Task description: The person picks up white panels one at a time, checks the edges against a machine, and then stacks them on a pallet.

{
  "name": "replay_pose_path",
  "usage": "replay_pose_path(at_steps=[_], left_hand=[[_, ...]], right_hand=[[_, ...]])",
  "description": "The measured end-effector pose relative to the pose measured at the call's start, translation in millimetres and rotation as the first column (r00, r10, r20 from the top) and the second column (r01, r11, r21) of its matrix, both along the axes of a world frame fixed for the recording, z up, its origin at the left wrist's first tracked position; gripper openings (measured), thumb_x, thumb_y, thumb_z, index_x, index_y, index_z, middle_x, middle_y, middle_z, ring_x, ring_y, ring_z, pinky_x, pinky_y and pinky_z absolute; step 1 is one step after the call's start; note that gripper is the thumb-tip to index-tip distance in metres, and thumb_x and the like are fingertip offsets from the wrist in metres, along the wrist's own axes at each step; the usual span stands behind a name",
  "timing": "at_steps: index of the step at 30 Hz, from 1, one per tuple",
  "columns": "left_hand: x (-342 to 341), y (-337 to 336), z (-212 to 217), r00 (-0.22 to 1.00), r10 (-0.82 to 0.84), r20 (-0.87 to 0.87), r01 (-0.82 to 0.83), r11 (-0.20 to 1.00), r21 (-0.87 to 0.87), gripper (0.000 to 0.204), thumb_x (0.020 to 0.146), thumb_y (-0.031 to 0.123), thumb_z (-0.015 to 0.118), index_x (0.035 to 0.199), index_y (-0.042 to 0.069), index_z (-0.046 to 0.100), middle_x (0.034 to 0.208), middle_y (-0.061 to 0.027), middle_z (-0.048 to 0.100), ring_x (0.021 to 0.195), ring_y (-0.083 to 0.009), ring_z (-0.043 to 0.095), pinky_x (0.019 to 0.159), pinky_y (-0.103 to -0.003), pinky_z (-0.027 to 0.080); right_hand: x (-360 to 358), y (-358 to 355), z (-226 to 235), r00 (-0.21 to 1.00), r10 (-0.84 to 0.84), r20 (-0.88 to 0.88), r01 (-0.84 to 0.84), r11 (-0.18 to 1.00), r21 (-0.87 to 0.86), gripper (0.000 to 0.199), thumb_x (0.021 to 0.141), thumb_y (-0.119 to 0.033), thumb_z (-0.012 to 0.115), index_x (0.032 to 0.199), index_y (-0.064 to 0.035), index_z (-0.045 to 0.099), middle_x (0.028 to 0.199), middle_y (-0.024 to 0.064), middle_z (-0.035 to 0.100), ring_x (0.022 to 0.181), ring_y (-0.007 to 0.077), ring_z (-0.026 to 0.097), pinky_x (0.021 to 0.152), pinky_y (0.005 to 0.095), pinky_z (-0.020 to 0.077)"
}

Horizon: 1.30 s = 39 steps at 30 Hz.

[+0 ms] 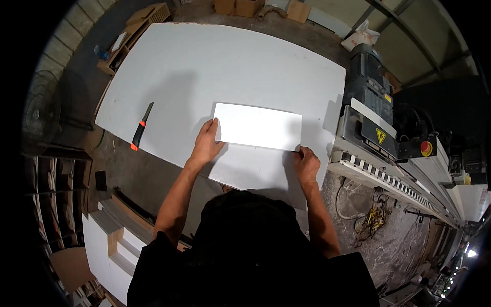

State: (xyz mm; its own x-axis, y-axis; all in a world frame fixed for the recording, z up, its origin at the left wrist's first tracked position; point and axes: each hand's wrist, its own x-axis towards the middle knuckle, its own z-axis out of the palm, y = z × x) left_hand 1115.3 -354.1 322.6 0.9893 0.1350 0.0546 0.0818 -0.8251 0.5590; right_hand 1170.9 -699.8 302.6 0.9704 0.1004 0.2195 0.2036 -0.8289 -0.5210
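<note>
A small white rectangular panel point(258, 126) lies flat on a large white board point(220, 71). My left hand point(206, 144) rests on the panel's near left corner, fingers spread over its edge. At the panel's near right corner, my right hand point(306, 163) pinches the edge with curled fingers. A black utility knife with an orange tip point(141, 126) lies on the board to the left, well apart from both hands.
A grey and black machine point(376, 120) with a red button and a long rail stands at the right. Cardboard boxes point(245, 7) sit beyond the board's far edge. White stepped boards point(110, 245) are stacked at lower left, and cables lie on the floor at right.
</note>
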Motion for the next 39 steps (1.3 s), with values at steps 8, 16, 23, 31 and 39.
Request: replay_pose_path(at_steps=[8, 16, 23, 31, 39], left_hand=[[3, 2, 2, 0.999, -0.014, -0.033, 0.012, 0.999, -0.051, 0.080, 0.074, 0.010, 0.076, 0.142, -0.007, 0.037, 0.141, -0.0268, 0.042, 0.129, -0.0404, 0.043, 0.107, -0.041, 0.041], [4, 15, 7, 0.989, 0.097, -0.109, -0.143, 0.798, -0.586, 0.081, 0.082, 0.017, 0.075, 0.145, -0.007, 0.031, 0.138, -0.0235, 0.047, 0.125, -0.0308, 0.050, 0.104, -0.038, 0.042], [18, 22, -21, 0.994, 0.097, -0.057, -0.107, 0.669, -0.736, 0.040, 0.090, 0.013, 0.064, 0.126, -0.002, 0.053, 0.112, -0.0099, 0.065, 0.101, -0.0176, 0.059, 0.088, -0.031, 0.047], [17, 23, -18, 0.960, 0.201, -0.192, -0.277, 0.631, -0.725, 0.065, 0.092, 0.013, 0.064, 0.144, -0.010, 0.033, 0.135, -0.0191, 0.053, 0.121, -0.0238, 0.053, 0.104, -0.033, 0.040], [9, 36, -28, 0.971, 0.162, -0.176, -0.239, 0.627, -0.742, 0.057, 0.092, 0.011, 0.063, 0.139, -0.010, 0.040, 0.128, -0.0153, 0.059, 0.114, -0.0205, 0.056, 0.101, -0.032, 0.042]], right_hand=[[1, -2, 2, 0.994, -0.043, -0.096, 0.052, 0.994, 0.100, 0.020, 0.076, -0.015, 0.075, 0.092, -0.0038, 0.068, 0.082, 0.0144, 0.069, 0.076, 0.0334, 0.068, 0.070, 0.0392, 0.0534], [13, -14, 12, 0.857, 0.165, -0.488, 0.138, 0.840, 0.525, 0.049, 0.086, -0.030, 0.074, 0.116, 0.0071, 0.062, 0.105, 0.0194, 0.070, 0.096, 0.0227, 0.068, 0.085, 0.0355, 0.0525], [25, -33, -18, 0.944, 0.119, -0.307, 0.041, 0.883, 0.468, 0.047, 0.089, -0.036, 0.070, 0.115, 0.0037, 0.064, 0.101, 0.0179, 0.071, 0.092, 0.0231, 0.067, 0.083, 0.0349, 0.0522], [18, -48, -15, 0.917, 0.044, -0.396, 0.229, 0.755, 0.615, 0.043, 0.090, -0.028, 0.070, 0.113, 0.0067, 0.063, 0.100, 0.0140, 0.071, 0.091, 0.0185, 0.066, 0.082, 0.0299, 0.0515], [25, -62, -14, 0.830, 0.130, -0.543, 0.467, 0.370, 0.803, 0.023, 0.091, -0.022, 0.069, 0.106, -0.0048, 0.067, 0.100, 0.0074, 0.070, 0.086, 0.0141, 0.065, 0.079, 0.0295, 0.0524]])
